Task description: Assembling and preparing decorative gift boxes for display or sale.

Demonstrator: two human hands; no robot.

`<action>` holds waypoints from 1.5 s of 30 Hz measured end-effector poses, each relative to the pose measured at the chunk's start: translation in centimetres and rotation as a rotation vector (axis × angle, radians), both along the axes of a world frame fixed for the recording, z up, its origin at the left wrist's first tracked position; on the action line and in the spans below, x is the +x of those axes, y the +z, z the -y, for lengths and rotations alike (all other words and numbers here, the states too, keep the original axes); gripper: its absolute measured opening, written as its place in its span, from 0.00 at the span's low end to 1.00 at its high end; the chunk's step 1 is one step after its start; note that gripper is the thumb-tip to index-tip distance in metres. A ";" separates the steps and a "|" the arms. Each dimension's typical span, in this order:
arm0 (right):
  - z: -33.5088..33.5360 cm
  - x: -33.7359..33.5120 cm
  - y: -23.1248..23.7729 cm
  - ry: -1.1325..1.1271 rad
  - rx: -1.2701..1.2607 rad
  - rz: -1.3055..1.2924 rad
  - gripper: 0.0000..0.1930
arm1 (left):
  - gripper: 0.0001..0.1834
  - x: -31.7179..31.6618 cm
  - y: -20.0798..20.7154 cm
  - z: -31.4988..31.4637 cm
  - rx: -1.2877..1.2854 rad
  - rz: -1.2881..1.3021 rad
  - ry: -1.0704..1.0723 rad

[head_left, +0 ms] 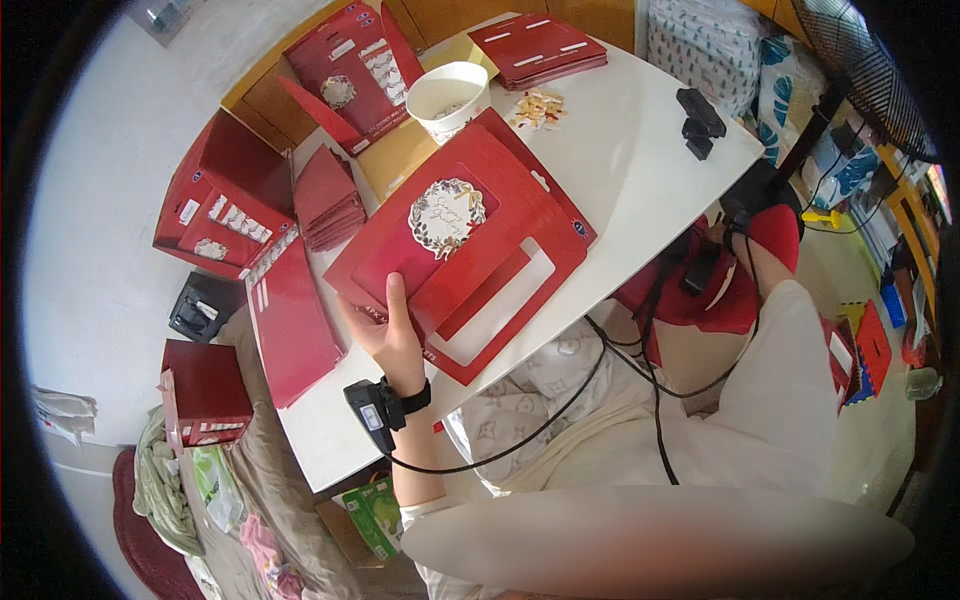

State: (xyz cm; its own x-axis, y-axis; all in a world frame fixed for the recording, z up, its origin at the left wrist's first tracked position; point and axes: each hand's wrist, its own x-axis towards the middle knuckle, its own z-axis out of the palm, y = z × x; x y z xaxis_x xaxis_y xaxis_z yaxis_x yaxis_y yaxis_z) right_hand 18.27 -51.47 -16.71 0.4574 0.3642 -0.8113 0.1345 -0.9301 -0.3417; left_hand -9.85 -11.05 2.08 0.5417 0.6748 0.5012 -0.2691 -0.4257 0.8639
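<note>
My left hand [385,335] grips the lower left edge of a red cardboard gift box [480,300], thumb on its front and fingers behind. The box is tilted over the white table and has a round floral wreath and a long cut-out window showing. A black device is strapped to my left wrist. My right hand [717,232] is low at the right, beyond the table's edge, beside a red seat [775,240]. Straps and cables cover much of it, so its fingers and anything in them are hidden.
On the table [640,180] stand a white paper cup [448,100], a pile of small pieces [540,109], a stack of red cards [540,50] and black clips [700,122]. Folded red boxes [225,200] line the left. Black cables [655,390] cross my lap; a fan [870,80] stands right.
</note>
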 end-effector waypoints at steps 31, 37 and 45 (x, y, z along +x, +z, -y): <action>-16.7 -8.6 22.7 0.444 0.858 1.045 0.06 | 0.20 -0.3 -0.2 -0.9 0.034 0.022 -0.051; -20.9 -9.3 22.9 0.215 1.166 0.702 0.08 | 0.19 0.0 -1.5 -1.7 -0.103 0.073 -0.082; -22.6 -8.3 21.8 0.023 1.328 0.468 0.10 | 0.18 -0.6 -0.7 -1.5 -0.129 0.143 -0.068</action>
